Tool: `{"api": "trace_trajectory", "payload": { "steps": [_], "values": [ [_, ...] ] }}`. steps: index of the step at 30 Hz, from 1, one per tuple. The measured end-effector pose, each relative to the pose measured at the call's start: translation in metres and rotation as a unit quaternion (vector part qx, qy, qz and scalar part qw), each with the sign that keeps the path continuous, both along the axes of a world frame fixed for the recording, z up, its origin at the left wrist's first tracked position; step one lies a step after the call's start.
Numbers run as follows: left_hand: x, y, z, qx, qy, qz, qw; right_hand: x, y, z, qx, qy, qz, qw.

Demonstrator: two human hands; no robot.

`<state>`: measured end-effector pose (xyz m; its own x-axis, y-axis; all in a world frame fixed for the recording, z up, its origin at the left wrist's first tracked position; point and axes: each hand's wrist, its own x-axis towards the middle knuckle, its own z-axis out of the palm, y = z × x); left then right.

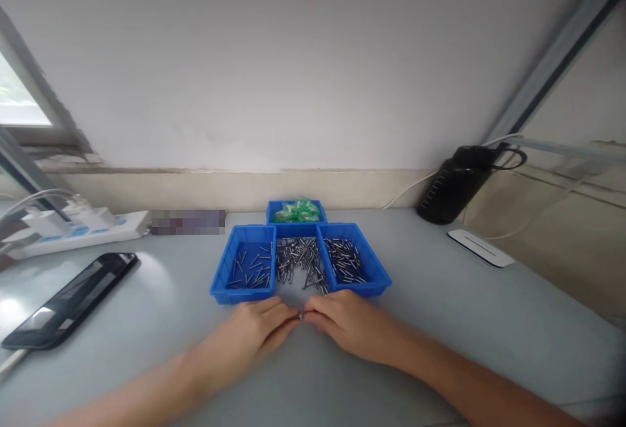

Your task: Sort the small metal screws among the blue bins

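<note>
My left hand (259,326) and my right hand (347,323) meet fingertip to fingertip above the table, just in front of the blue trays. Both are closed in a pinch. Between them a bit of a small metal pin (300,315) shows; the fingers cover most of it. Beyond the hands lies a loose pile of metal pins (298,257) on the tabletop. It is flanked by a left blue tray (220,283) with a scattering of pins and a right blue tray (376,277) holding a denser heap. Their exact kind is too small to make out.
Behind the pile stands a third blue tray (296,217) with green-and-white packets. To the left are a phone (71,300) with a cable and a power strip (88,231) with plugs. A black bottle (452,186) and a flat white device (479,248) are at right.
</note>
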<state>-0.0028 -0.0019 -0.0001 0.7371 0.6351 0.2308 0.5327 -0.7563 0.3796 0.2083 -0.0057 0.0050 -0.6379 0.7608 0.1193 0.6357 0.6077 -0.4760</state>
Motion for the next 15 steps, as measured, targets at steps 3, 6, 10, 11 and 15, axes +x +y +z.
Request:
{"api": "trace_trajectory", "payload": {
  "steps": [3,6,10,11,15],
  "values": [
    [0.0002,0.001,0.0001,-0.009,-0.028,-0.01,1.0,-0.0005,0.001,0.0005,-0.013,0.015,0.008,1.0],
    [0.0016,0.0011,-0.001,-0.018,-0.048,-0.022,0.998,-0.0017,0.0014,-0.0007,-0.019,0.018,0.01,1.0],
    [0.0058,-0.0008,-0.0023,-0.021,-0.047,-0.024,0.998,-0.0021,0.0003,-0.0023,-0.006,0.003,0.016,1.0],
    [0.0067,-0.0014,-0.0021,-0.017,-0.04,-0.019,0.999,-0.0016,-0.0006,-0.0021,-0.003,-0.002,0.017,1.0],
    [0.0071,-0.0017,-0.0015,0.011,-0.013,0.004,1.0,0.0025,-0.0057,0.0022,-0.003,-0.001,0.004,1.0]
  ]
}}
